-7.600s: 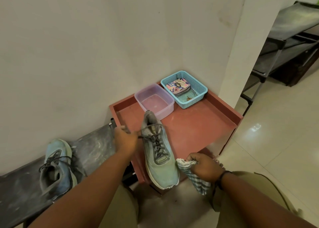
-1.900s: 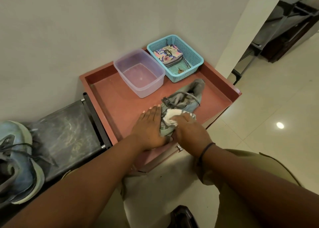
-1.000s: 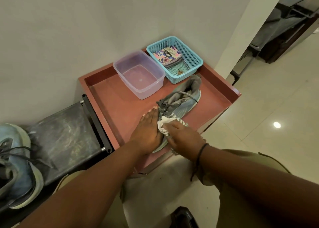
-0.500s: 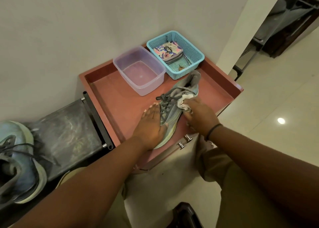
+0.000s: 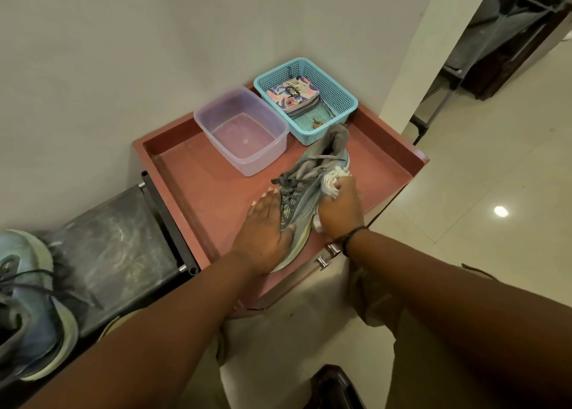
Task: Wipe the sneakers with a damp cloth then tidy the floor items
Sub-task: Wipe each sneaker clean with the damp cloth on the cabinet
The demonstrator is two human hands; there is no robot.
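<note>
Behind sneaker [image 5: 305,188], clear tub [image 5: 241,130] beside blue basket [image 5: 335,99].

Soft, even indoor light, one bright glare spot [image 5: 500,211] on the floor tiles [image 5: 483,173], wide-angle bending at edges.

Cloth [image 5: 332,181] (bunched) wipes sneaker [image 5: 305,188] — left hand [image 5: 266,232] steadies.

Sneaker [image 5: 312,188] on the counter [image 5: 198,188], between both hands' fingers [image 5: 268,198].
Tub [image 5: 241,130] and basket [image 5: 335,99] lie beyond the fingers; 1 cloth [image 5: 331,182] in the right ones.
</note>
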